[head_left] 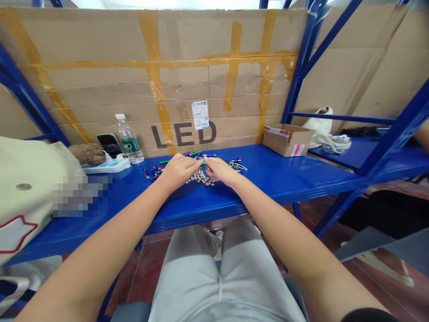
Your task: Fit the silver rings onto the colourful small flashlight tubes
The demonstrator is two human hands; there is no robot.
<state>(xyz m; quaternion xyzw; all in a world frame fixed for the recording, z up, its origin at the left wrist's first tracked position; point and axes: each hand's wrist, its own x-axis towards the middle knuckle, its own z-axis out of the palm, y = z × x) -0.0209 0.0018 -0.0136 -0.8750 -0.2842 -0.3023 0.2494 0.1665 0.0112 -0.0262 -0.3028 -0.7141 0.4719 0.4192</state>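
Observation:
My left hand (181,172) and my right hand (219,172) rest on a blue steel shelf (268,188), their fingertips meeting over a slim green tube (203,163). The fingers hide most of the tube, and it seems pinched by both hands. Just below them lies a heap of silver button cells (200,178). Several green and blue pen-like tubes (191,154) lie behind my fingers. Small coloured metal pieces (236,165) are scattered to the right, and more (154,172) lie to the left.
Cardboard with orange tape and the printed word LED (182,135) forms the shelf's back. On the left stand a water bottle (129,139), a phone (110,145), a power strip (107,165) and a cream bag (30,188). A small cardboard box (287,140) sits on the right.

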